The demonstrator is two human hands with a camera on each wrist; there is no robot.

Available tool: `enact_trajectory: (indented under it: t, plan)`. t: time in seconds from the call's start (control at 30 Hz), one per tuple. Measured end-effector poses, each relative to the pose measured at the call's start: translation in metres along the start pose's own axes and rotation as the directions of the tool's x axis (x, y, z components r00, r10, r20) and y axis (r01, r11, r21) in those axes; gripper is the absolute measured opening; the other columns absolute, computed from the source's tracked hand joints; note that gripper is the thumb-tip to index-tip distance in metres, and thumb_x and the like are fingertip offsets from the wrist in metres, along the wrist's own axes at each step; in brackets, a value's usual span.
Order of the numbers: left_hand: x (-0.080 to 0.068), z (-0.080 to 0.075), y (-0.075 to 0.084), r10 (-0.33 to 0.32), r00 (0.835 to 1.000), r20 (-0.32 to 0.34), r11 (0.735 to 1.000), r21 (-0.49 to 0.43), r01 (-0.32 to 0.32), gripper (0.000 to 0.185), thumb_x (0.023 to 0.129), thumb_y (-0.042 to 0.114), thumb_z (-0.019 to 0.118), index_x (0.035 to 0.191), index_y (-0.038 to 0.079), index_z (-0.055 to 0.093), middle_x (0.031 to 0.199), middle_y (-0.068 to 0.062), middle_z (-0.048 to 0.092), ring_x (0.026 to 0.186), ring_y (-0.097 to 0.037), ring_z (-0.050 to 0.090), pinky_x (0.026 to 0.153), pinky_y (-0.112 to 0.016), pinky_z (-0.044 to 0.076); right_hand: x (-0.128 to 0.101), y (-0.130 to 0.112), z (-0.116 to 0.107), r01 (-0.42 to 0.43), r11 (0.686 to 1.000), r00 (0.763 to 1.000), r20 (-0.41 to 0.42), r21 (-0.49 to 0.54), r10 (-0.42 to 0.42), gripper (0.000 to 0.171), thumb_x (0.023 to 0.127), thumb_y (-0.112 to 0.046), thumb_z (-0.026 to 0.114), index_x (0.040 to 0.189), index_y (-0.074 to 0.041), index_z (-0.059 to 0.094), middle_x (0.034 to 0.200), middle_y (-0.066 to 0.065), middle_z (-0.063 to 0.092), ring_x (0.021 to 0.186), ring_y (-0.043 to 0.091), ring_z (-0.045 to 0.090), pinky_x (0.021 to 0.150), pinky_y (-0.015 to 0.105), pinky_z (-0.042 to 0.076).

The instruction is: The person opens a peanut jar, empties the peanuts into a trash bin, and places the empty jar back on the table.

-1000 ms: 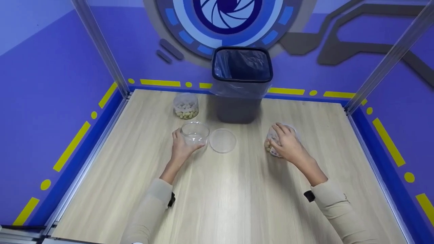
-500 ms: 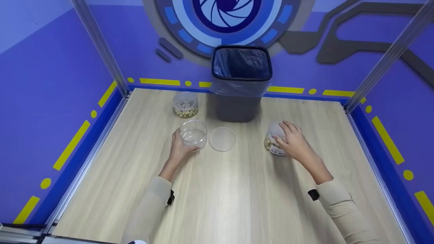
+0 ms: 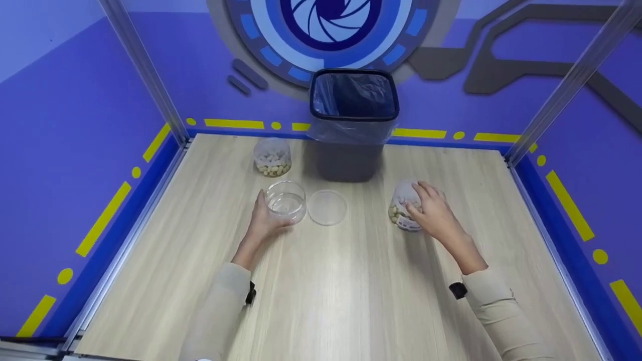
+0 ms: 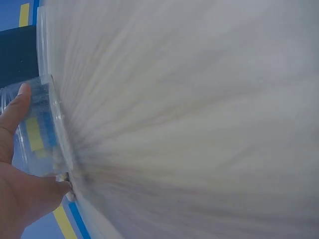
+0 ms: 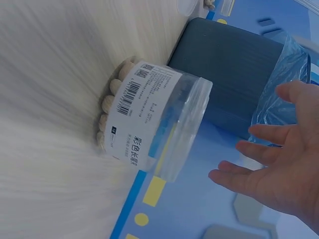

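My left hand [image 3: 264,220] curls round the near-left side of the empty clear jar [image 3: 286,201], thumb and fingers wrapped on its wall, and the jar stands open on the wooden table [image 3: 351,291] with its loose lid [image 3: 327,207] lying flat just to its right. That jar looks emptied already, I'd say, and only wants its lid back. Over on the right, my right hand [image 3: 432,213] sits over the lidded jar of pale nuts [image 3: 403,210]; from the wrist camera the fingers [image 5: 259,149] are spread and straight, just off the lid, though from the head view I can't be sure whether they touch it. So this one isn't opened yet. A third jar with nuts [image 3: 272,156] waits at the far left, untouched, beside the lined bin [image 3: 353,123] at the far middle. By my reckoning, one jar done, two to go.
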State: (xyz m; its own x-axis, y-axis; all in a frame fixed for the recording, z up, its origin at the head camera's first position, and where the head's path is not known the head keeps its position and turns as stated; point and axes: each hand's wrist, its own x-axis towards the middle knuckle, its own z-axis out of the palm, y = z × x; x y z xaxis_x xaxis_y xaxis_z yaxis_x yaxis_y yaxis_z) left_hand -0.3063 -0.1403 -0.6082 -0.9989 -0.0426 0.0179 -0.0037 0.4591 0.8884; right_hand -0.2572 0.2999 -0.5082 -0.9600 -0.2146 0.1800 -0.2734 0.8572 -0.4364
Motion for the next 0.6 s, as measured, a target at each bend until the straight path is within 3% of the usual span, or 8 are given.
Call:
enact_trajectory:
  t: [0.13, 0.23, 0.4, 0.6]
  plan:
    - [-0.004, -0.002, 0.015, 0.058, 0.998, -0.004, 0.997, 0.054, -0.057, 0.137, 0.064, 0.019, 0.098, 0.161, -0.002, 0.004, 0.164, -0.030, 0.012, 0.152, -0.045, 0.013, 0.125, -0.050, 0.018, -0.002, 0.002, 0.002, -0.008, 1.000, 1.000, 0.017, 0.001, 0.008, 0.061, 0.104, -0.029, 0.053, 0.150, 0.010, 0.039, 0.154, 0.033, 0.034, 0.140, 0.055, 0.031, 0.114, 0.068, 0.028]
    - [-0.008, 0.000, 0.031, 0.184, 0.983, -0.029, 0.970, 0.167, -0.177, 0.137, 0.062, 0.029, 0.098, 0.160, -0.002, 0.009, 0.164, -0.028, 0.013, 0.153, -0.044, 0.009, 0.125, -0.050, 0.018, -0.002, 0.002, 0.003, -0.018, 1.000, 1.000, 0.013, 0.003, 0.018, 0.061, 0.104, -0.027, 0.054, 0.149, 0.010, 0.039, 0.154, 0.034, 0.034, 0.140, 0.055, 0.030, 0.114, 0.068, 0.028]
    - [-0.018, 0.017, 0.064, 0.389, 0.921, -0.018, 0.882, 0.296, -0.367, 0.133, 0.058, 0.038, 0.099, 0.159, -0.002, 0.022, 0.165, -0.024, 0.019, 0.153, -0.044, 0.011, 0.125, -0.055, 0.016, 0.002, -0.001, 0.002, -0.024, 1.000, 1.000, 0.014, -0.003, 0.024, 0.062, 0.103, -0.028, 0.055, 0.149, 0.011, 0.039, 0.153, 0.035, 0.034, 0.140, 0.055, 0.030, 0.115, 0.068, 0.027]
    - [-0.031, 0.072, 0.096, 0.520, 0.848, 0.099, 0.796, 0.303, -0.524, 0.130, 0.058, 0.044, 0.098, 0.157, -0.001, 0.027, 0.164, -0.021, 0.024, 0.152, -0.044, 0.016, 0.124, -0.056, 0.018, 0.003, 0.000, -0.001, -0.053, 0.999, 0.998, 0.027, -0.002, 0.053, 0.063, 0.103, -0.028, 0.054, 0.150, 0.011, 0.037, 0.154, 0.035, 0.033, 0.141, 0.056, 0.029, 0.115, 0.067, 0.026]
